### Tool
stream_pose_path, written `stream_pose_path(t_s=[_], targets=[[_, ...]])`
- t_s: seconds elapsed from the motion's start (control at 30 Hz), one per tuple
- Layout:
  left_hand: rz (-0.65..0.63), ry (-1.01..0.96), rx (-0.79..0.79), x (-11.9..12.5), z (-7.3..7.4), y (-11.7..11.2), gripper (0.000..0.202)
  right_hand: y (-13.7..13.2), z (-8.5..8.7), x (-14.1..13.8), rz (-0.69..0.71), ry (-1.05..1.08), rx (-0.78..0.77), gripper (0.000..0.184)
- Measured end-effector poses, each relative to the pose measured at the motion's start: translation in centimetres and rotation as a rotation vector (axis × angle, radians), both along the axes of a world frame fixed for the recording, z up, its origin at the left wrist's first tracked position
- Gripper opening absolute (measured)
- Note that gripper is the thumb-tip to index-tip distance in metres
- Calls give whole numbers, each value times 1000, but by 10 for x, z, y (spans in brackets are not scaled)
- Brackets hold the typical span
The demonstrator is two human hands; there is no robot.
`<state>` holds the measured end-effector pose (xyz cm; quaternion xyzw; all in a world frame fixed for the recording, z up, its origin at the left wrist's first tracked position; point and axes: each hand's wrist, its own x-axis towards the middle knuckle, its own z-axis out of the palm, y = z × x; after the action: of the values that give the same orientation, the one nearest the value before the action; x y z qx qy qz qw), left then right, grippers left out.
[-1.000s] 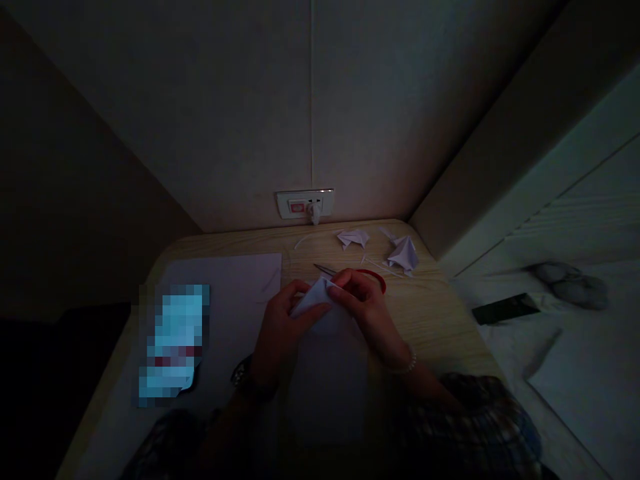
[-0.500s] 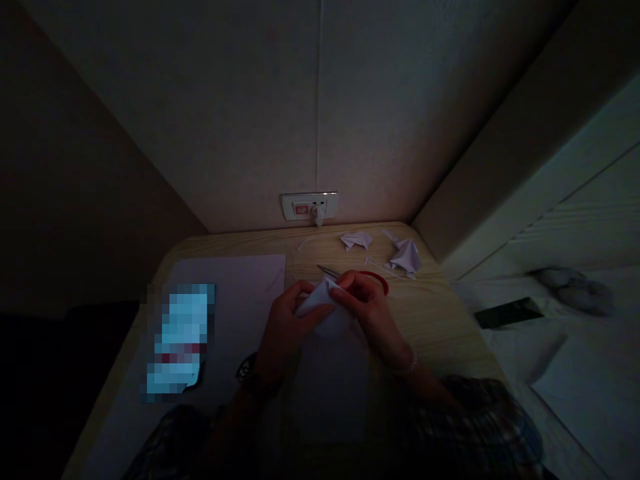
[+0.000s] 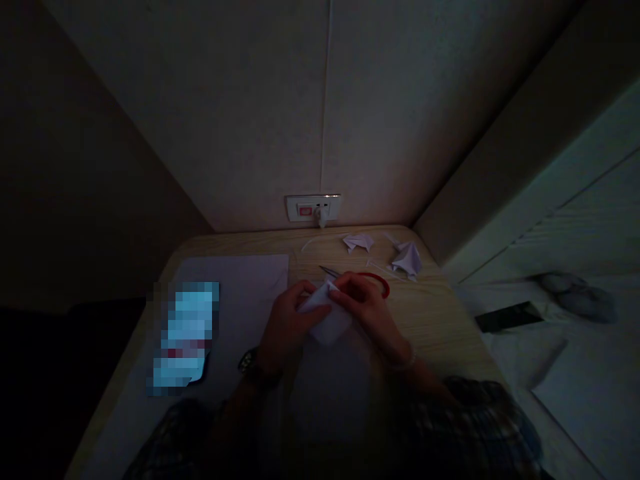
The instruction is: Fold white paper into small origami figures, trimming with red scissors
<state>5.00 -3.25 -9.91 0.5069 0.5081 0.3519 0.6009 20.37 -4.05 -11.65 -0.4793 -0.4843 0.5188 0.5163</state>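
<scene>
A piece of folded white paper [image 3: 327, 327] is held up between both hands above the wooden table. My left hand [image 3: 290, 320] grips its left side, thumb across the front and fingers behind. With thumb and fingers pinched together, my right hand [image 3: 367, 310] holds the paper near its upper point. Just behind the hands lies a pair of scissors [image 3: 376, 278] with red handles, partly hidden by my right hand. Two folded paper figures, a smaller one [image 3: 358, 243] and a larger one [image 3: 407, 259], lie beyond the scissors.
A lit phone [image 3: 187, 333], its screen blurred, rests on white paper sheets [image 3: 250, 280] at the left. Thin paper strips [image 3: 385, 269] are scattered at the back. A plug sits in the wall socket [image 3: 313, 209]. White bedding [image 3: 590, 380] and a dark flat object [image 3: 509, 316] are at the right.
The view has shifted slightly. Both hands keep their hold on the folded paper, whose lower part shows a little more pointed between them.
</scene>
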Motion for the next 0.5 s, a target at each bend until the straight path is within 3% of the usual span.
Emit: stream_pose_path(t_s=[0.23,0.5], targets=[[-34,19,25,0,-3,0,21,3,-16,5,69,-131,40,20],[-108,46,12,-3,-6,3,20,7,-21,12,150,-170,38,21]])
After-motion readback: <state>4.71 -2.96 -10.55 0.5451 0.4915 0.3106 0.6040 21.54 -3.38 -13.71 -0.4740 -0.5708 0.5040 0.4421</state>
